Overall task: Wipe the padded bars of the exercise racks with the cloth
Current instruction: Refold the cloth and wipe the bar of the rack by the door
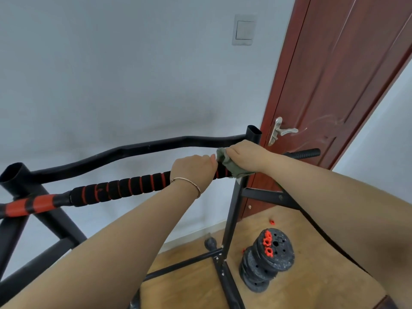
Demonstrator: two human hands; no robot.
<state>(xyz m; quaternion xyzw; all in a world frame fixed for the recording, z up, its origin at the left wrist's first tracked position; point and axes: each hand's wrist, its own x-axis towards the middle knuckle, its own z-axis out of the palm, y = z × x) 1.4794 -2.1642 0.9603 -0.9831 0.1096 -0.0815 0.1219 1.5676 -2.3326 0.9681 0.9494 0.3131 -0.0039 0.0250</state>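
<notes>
1. Padded bar (124,187): black foam w/ thin red rings. It runs from lower L to centre R across the rack frame (235,210). The far L section has wide red bands.

2. Your left hand (192,169): clenched round the padded bar, fingers curled over the top of the foam, toward the bar's R end. There is a thin bracelet (189,184) on the wrist.

3. Your right hand (242,156): just beside the left hand, nearly touching it. It grasps the grey-green cloth (227,166) and holds it against the bar's R end, next to the frame upright. The cloth lies over the foam and one corner hangs below. Your fingertips are hidden from this angle, so the cloth prob. goes right round the bar, but this can't be confirmed.

4. Behind the padded bar, a bare curved black bar (133,150) joins two open-topped posts.

5. Surroundings:
- Stack of dark weight plates (267,262) on the wooden floor (196,284), R of the upright, w/ red collars (267,241) on top.
- Red-brown door (334,74) at R, w/ a silver lever handle (282,131).
- Light switch (244,30) on the pale wall above.
</notes>
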